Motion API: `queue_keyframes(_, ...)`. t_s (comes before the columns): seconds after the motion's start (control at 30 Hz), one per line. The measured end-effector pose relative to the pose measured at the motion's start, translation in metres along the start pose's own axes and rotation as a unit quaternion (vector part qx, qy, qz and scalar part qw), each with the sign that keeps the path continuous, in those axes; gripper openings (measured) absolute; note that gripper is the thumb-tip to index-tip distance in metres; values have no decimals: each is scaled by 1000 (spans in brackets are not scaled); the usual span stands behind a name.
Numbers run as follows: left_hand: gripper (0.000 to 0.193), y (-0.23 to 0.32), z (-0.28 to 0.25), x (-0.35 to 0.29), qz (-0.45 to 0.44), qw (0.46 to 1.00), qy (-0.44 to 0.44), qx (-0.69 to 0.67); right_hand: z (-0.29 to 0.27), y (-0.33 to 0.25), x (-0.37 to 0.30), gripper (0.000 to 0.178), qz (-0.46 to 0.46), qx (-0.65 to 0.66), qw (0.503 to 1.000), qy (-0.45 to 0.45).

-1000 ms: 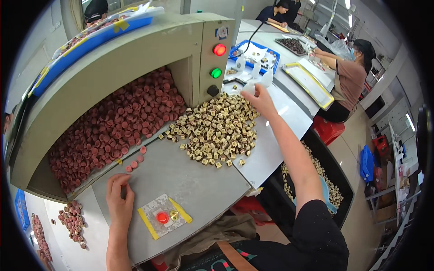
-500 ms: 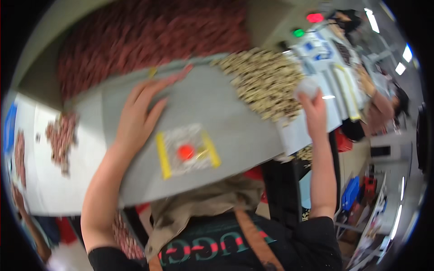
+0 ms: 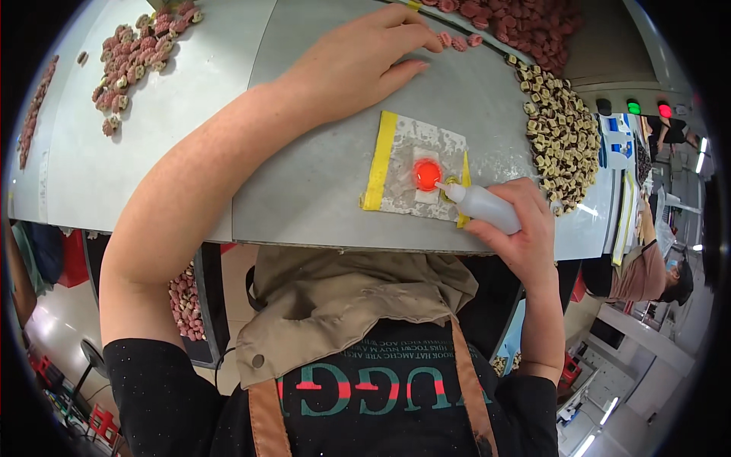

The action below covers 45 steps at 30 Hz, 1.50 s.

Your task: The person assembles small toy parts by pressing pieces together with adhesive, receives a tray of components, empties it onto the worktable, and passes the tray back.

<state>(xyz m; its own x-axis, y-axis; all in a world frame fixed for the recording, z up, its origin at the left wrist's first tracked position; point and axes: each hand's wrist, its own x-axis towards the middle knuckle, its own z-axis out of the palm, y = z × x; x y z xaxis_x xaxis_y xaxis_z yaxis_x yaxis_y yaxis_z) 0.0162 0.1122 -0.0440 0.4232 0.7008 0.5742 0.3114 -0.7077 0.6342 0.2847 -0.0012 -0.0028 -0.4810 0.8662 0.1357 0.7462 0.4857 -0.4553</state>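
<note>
My right hand (image 3: 525,228) is wrapped round a translucent white squeeze bottle (image 3: 487,209), tilted with its narrow nozzle pointing left. The nozzle tip meets or hovers at the edge of a glossy red-orange round spot (image 3: 427,174); which of the two I cannot tell. That spot lies on a pale, blotched square pad (image 3: 407,194) with yellow tape along two sides. Farther off, my left hand (image 3: 365,65) rests low over the grey tabletop, thumb and fingers apart. Its fingertips are beside a short row of small ridged pink pieces (image 3: 458,43), perhaps touching the nearest one.
A heap of pink pieces (image 3: 533,30) lies at the back, behind a raised strip. Cream-and-dark-brown pieces (image 3: 562,137) are piled on the right. More pink-and-cream pieces (image 3: 137,57) spread at far left. Another person (image 3: 647,274) is at the far right.
My right hand has brought the bottle from beside the cream-and-brown pile to the red spot on the pad. The head view has turned; my left hand stays near the raised strip.
</note>
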Motion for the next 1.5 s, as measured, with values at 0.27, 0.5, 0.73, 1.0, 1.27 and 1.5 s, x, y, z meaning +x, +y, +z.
queue_keyframes(0.27, 20, -17, 0, -9, 6, 1000, -17, 2, 10, 1, 5, 43, -23, -58, 998, -9)
queue_keyframes(0.5, 25, -13, 3, 19, 59, 996, -22, 70, -8, 1, 7, 43, -7, -74, 997, 27)
queue_keyframes(0.73, 22, 36, 22, 83, -44, 996, -39, 61, -88, 53, -16, 43, 153, 189, 966, 83)
queue_keyframes(1.0, 23, 94, 33, 140, -97, 991, -70, 64, -234, 159, -78, 39, 235, 288, 828, 420)
queue_keyframes(1.27, 14, 145, 13, 161, -98, 992, -67, 45, -294, 281, -122, 43, 401, 89, 776, 479)
queue_keyframes(1.5, 11, 327, -8, 223, 216, 946, -130, -204, -277, 317, -109, 50, 413, 5, 772, 483)
